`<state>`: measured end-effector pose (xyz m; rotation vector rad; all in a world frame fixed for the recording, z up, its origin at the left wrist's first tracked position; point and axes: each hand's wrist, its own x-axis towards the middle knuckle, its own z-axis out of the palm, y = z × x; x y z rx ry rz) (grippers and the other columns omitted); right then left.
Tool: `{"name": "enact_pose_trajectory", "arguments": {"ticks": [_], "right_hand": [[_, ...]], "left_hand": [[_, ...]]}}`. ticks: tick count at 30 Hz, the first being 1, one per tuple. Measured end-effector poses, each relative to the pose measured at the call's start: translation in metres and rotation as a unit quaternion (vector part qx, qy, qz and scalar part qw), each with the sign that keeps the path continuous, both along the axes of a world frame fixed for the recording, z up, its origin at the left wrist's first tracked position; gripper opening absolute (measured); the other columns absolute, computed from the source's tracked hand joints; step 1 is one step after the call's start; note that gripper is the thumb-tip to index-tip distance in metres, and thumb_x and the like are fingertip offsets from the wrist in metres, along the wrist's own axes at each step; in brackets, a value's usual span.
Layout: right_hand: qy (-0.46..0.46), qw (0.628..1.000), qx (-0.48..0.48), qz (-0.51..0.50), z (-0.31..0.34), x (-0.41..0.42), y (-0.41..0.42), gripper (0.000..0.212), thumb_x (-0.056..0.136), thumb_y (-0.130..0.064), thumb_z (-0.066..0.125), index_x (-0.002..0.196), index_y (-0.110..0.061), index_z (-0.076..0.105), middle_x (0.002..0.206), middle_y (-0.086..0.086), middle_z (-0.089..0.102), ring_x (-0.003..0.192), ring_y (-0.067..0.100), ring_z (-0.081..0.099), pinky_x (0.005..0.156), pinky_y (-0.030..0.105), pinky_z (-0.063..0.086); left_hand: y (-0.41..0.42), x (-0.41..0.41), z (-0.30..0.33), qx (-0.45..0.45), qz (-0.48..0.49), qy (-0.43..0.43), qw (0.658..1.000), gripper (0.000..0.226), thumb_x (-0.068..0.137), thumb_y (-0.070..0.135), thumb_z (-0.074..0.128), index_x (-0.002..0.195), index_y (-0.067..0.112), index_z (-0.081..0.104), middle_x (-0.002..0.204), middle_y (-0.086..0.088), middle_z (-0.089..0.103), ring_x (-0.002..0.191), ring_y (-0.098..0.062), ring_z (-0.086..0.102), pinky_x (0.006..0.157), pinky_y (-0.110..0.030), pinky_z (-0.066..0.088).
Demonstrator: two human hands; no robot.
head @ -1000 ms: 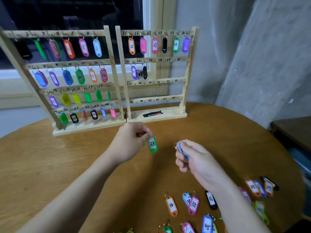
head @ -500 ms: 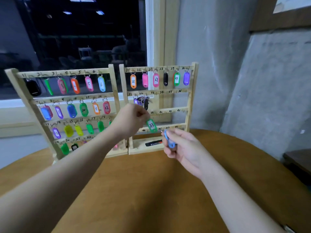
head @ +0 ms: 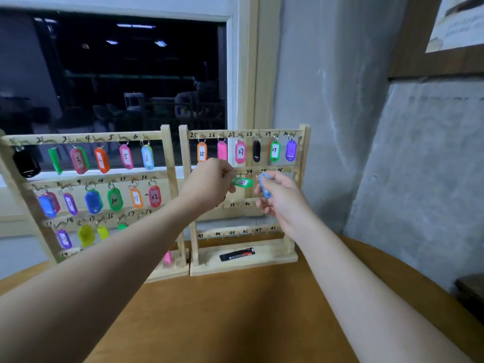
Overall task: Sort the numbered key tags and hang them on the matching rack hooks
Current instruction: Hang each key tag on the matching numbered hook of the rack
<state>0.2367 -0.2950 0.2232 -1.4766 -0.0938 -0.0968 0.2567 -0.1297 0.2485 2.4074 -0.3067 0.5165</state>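
The left hand [head: 209, 183] is pinching a green tag [head: 242, 182], lying sideways with a white label marked 33, against the right rack's [head: 303, 153] second rail. The right hand [head: 279, 195] is gripping a blue tag [head: 265, 185] edge-on in curled fingers, just beside it, above the wooden surface [head: 235, 323].

- A round wooden table [head: 235, 323] is spreading across the foreground.
- A dark window [head: 117, 82] is reflecting ceiling lights behind it.
- A grey concrete wall [head: 340, 87] is standing at right.
- A framed picture [head: 455, 22] is hanging on that wall, top right.
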Motion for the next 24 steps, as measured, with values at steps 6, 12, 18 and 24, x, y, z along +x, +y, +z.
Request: {"name": "enact_pose_trajectory", "arguments": {"ticks": [6, 12, 18, 24], "right_hand": [[0.012, 0.998, -0.035, -0.046, 0.000, 0.025, 0.004, 0.015, 0.106, -0.013, 0.048, 0.097, -0.014, 0.060, 0.076, 0.002, 0.059, 0.047, 0.014, 0.054, 0.044, 0.022, 0.033], [0.005, 0.994, -0.086, -0.070, -0.009, 0.039, 0.007, 0.017, 0.107, -0.016, 0.046, 0.100, -0.012, 0.061, 0.076, 0.003, 0.062, 0.047, 0.016, 0.055, 0.043, 0.020, 0.035], [0.007, 0.995, -0.082, -0.063, -0.021, 0.048, 0.007, 0.023, 0.107, -0.016, 0.046, 0.088, -0.017, 0.059, 0.073, 0.004, 0.062, 0.049, 0.020, 0.054, 0.044, 0.022, 0.033], [0.001, 0.994, -0.094, -0.061, -0.028, 0.047, 0.005, 0.023, 0.107, -0.019, 0.047, 0.088, -0.019, 0.062, 0.071, 0.002, 0.062, 0.049, 0.018, 0.055, 0.041, 0.020, 0.034]], "left_hand": [[-0.007, 0.018, 0.001, 0.044, 0.010, -0.009, 0.999, 0.024, 0.102, 0.020, 0.050, 0.088, 0.017, 0.069, 0.069, 0.007, 0.071, 0.053, -0.020, 0.066, 0.054, -0.035, 0.059], [-0.010, 0.025, 0.000, 0.064, 0.041, -0.018, 0.997, 0.026, 0.101, 0.018, 0.048, 0.086, 0.016, 0.068, 0.070, 0.004, 0.072, 0.047, -0.009, 0.061, 0.058, -0.038, 0.061], [-0.013, 0.031, 0.001, 0.063, 0.046, -0.010, 0.997, 0.032, 0.099, 0.013, 0.045, 0.075, 0.010, 0.067, 0.069, -0.002, 0.072, 0.047, -0.023, 0.066, 0.056, -0.044, 0.061], [-0.012, 0.032, 0.000, 0.108, 0.056, 0.007, 0.993, 0.035, 0.092, 0.007, 0.044, 0.059, 0.008, 0.054, 0.075, -0.009, 0.073, 0.050, -0.029, 0.067, 0.051, -0.043, 0.061]]}}
